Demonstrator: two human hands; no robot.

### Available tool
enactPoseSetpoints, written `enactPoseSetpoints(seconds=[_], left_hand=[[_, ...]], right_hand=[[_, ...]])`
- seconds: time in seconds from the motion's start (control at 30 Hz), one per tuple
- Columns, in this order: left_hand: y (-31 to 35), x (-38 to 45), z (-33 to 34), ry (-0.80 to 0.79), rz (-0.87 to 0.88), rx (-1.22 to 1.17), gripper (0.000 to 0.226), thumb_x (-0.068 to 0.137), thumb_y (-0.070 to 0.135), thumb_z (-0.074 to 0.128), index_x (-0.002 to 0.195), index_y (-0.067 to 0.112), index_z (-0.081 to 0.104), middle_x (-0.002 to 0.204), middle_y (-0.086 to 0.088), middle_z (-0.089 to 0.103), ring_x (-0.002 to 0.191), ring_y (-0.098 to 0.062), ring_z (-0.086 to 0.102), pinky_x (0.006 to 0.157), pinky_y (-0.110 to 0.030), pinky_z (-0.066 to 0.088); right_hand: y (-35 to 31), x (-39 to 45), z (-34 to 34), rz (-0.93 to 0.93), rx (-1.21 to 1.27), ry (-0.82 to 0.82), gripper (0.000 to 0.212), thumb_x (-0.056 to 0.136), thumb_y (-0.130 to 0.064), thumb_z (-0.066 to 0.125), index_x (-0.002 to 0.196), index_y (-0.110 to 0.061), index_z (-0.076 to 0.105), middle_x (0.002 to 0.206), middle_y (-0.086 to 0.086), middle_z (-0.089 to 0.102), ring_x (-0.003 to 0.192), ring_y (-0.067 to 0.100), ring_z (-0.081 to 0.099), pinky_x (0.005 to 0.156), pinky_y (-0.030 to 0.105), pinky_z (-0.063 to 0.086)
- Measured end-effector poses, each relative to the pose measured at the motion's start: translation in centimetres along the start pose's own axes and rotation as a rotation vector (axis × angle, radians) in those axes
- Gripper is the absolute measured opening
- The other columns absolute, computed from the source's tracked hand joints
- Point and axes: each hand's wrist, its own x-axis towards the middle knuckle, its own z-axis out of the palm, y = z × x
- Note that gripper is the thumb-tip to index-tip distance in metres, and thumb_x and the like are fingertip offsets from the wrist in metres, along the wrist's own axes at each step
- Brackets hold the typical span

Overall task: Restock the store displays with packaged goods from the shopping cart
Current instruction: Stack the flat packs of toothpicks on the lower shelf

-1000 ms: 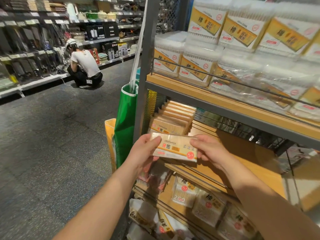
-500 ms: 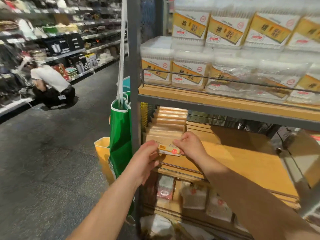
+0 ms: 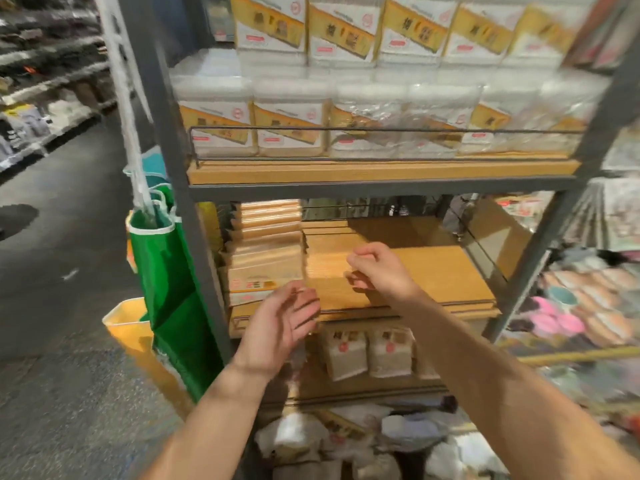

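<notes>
Flat packets [image 3: 265, 258] stand in a row at the middle shelf's [image 3: 433, 271] left end, running front to back toward twelve o'clock. A green bag [image 3: 166, 282] hangs at nine o'clock of them. Left hand [image 3: 280, 329] open and empty; right hand [image 3: 377, 271] loosely curled, holding nothing.

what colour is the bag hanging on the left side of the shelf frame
Green with white trim along its top edge; the bag shows best in the head view.

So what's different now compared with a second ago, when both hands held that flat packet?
The flat orange-labelled packet now stands at the front of the row on the wooden middle shelf. Both the left hand and right hand have let go. The green hanging bag stays put.
</notes>
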Motion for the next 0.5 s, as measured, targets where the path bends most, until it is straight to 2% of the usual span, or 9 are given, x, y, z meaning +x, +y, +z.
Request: enactPoseSetpoints(seconds=[0.1, 0.2, 0.3, 0.4, 0.5], left_hand=[[-3.2, -0.2, 4.4, -0.048, -0.082, 0.084, 0.02, 0.102, 0.027, 0.043, 0.108, 0.017, 0.059, 0.095, -0.004, 0.07, 0.09, -0.018, 0.065, 0.071, -0.032, 0.044], [-7.2, -0.1, 10.0, -0.209, -0.127, 0.151, 0.009, 0.095, 0.027, 0.056, 0.097, 0.018, 0.058, 0.081, 0.002, 0.064, 0.075, -0.014, 0.061, 0.061, -0.028, 0.043], [-12.6, -0.4, 17.0, -0.255, -0.222, 0.259, 0.008, 0.098, 0.024, 0.052, 0.093, 0.021, 0.057, 0.082, 0.001, 0.064, 0.071, -0.014, 0.059, 0.062, -0.028, 0.034], [-19.5, -1.9, 24.2, -0.325, -0.337, 0.293, 0.014, 0.096, 0.023, 0.051, 0.089, 0.02, 0.063, 0.084, -0.002, 0.069, 0.066, -0.014, 0.066, 0.063, -0.027, 0.039], [-27.1, -5.1, 31.1, -0.45, -0.45, 0.337, 0.02, 0.099, 0.023, 0.045, 0.092, 0.017, 0.063, 0.082, -0.002, 0.07, 0.066, -0.013, 0.067, 0.062, -0.026, 0.042]], right_hand=[[0.9, -3.9, -6.1, -0.019, 0.052, 0.105, 0.01, 0.096, -0.012, 0.062, 0.101, -0.008, 0.054, 0.082, 0.009, 0.058, 0.061, 0.01, 0.06, 0.053, 0.017, 0.049], [2.9, -8.3, -12.6, 0.02, 0.059, 0.213, 0.006, 0.095, -0.007, 0.06, 0.094, -0.008, 0.054, 0.074, 0.007, 0.055, 0.047, 0.002, 0.058, 0.048, 0.015, 0.047], [6.1, -14.0, -20.0, 0.066, 0.046, 0.33, 0.013, 0.095, -0.006, 0.06, 0.085, -0.012, 0.055, 0.07, 0.005, 0.054, 0.053, 0.008, 0.057, 0.053, 0.019, 0.046], [10.0, -20.8, -27.5, 0.156, -0.013, 0.417, 0.012, 0.094, -0.01, 0.061, 0.083, -0.014, 0.057, 0.072, 0.004, 0.057, 0.059, 0.012, 0.056, 0.059, 0.024, 0.045], [14.1, -28.2, -34.5, 0.268, -0.063, 0.498, 0.019, 0.093, -0.017, 0.066, 0.078, -0.017, 0.054, 0.074, 0.008, 0.053, 0.063, 0.015, 0.051, 0.053, 0.02, 0.04]])
